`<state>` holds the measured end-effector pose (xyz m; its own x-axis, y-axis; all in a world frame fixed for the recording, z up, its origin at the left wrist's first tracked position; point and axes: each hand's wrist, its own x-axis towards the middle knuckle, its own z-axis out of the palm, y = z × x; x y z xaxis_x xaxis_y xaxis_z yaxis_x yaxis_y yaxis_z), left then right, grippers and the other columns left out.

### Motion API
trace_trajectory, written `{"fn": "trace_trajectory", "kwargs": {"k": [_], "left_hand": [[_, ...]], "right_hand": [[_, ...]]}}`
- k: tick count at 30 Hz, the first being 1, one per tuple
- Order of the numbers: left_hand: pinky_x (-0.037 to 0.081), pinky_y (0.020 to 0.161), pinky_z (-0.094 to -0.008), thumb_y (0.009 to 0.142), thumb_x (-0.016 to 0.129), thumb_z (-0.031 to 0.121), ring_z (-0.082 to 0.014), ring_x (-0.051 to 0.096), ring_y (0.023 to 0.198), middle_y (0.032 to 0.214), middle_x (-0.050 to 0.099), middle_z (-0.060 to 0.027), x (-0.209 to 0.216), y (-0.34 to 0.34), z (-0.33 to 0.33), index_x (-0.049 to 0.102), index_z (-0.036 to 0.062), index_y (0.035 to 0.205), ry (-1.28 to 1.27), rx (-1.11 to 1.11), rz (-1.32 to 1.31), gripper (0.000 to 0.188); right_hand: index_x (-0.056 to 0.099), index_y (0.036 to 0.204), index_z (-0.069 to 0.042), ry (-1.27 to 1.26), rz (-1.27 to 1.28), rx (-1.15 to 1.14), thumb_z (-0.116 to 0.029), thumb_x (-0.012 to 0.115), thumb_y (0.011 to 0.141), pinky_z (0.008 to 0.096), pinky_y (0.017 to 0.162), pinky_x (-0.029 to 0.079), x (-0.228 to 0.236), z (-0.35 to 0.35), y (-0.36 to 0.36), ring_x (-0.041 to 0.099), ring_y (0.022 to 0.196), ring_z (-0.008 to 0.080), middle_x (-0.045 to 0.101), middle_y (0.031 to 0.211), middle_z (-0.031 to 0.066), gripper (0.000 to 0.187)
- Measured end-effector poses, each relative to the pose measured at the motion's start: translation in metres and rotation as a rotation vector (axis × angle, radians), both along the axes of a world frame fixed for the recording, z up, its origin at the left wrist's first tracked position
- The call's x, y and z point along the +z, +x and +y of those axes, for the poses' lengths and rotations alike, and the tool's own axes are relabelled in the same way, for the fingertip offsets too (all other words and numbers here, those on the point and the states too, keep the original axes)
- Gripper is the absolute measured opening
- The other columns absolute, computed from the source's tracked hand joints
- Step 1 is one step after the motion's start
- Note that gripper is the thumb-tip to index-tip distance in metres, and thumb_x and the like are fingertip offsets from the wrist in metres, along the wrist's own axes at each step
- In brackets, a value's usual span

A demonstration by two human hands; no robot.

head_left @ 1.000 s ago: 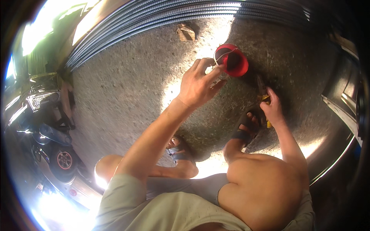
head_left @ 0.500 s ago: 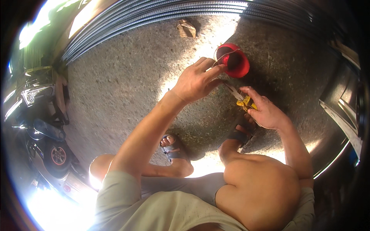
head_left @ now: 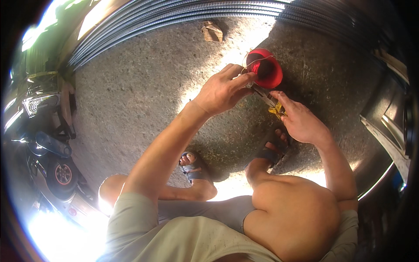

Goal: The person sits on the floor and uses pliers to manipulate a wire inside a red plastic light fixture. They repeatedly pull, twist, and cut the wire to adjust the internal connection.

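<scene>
A red, flared, round thing (head_left: 273,77) with a dark hollow middle is on the concrete floor ahead of me; its exact kind is unclear. Thin wire (head_left: 263,58) loops across its mouth. My left hand (head_left: 221,92) is closed at its near left rim, thumb and forefinger pinching the wire; the fingertips partly hide the grip. In my right hand (head_left: 302,118) are pliers with yellow handles (head_left: 276,110). Their metal jaws point up and left, right by my left fingertips. Whether the jaws bite the wire cannot be made out.
A bundle of ribbed steel bars (head_left: 174,19) runs across the far side. A crumpled brown scrap (head_left: 212,32) lies before it. My sandalled feet (head_left: 192,166) are below my hands. A wheeled machine (head_left: 62,174) stands at left, metal sheets (head_left: 384,142) at right.
The pliers have moved up and left, bringing their jaws to my left fingertips. My right hand has shifted slightly with them. My left hand stays nearly in place.
</scene>
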<state>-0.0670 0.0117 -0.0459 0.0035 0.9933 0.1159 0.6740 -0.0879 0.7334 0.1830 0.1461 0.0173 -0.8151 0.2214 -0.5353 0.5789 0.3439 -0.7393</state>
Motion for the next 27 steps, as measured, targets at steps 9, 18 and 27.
{"fn": "trace_trajectory", "kwargs": {"k": [9, 18, 27], "left_hand": [[0.061, 0.086, -0.0435, 0.085, 0.086, 0.016, -0.0334, 0.072, 0.102, 0.115, 0.074, -0.0123, 0.002, -0.001, -0.003, 0.073, 0.0097, 0.128, -0.012, 0.031, -0.074, 0.045], [0.061, 0.085, -0.0438, 0.085, 0.085, 0.011, -0.0352, 0.073, 0.100, 0.112, 0.076, -0.0151, 0.003, 0.002, -0.010, 0.073, 0.0050, 0.127, -0.048, 0.058, -0.135, 0.044], [0.062, 0.080, -0.0409, 0.079, 0.080, -0.005, -0.0321, 0.075, 0.095, 0.099, 0.077, -0.0132, -0.012, 0.006, -0.010, 0.076, 0.0004, 0.112, 0.106, 0.097, -0.095, 0.034]], "right_hand": [[0.036, 0.162, -0.012, -0.355, -0.302, -0.126, -0.001, 0.061, 0.101, 0.0376, 0.075, 0.059, 0.017, 0.006, -0.017, 0.071, 0.077, 0.0186, 0.068, 0.104, 0.0136, 0.067], [0.037, 0.160, -0.017, -0.685, -0.279, -0.350, -0.001, 0.058, 0.105, 0.0332, 0.068, 0.059, 0.016, -0.003, -0.017, 0.064, 0.076, 0.0131, 0.064, 0.090, 0.0061, 0.061], [0.035, 0.159, -0.014, -0.958, -0.323, -0.443, -0.001, 0.058, 0.106, 0.0311, 0.068, 0.059, 0.031, 0.002, -0.024, 0.065, 0.075, 0.0152, 0.064, 0.091, 0.0077, 0.059]]}}
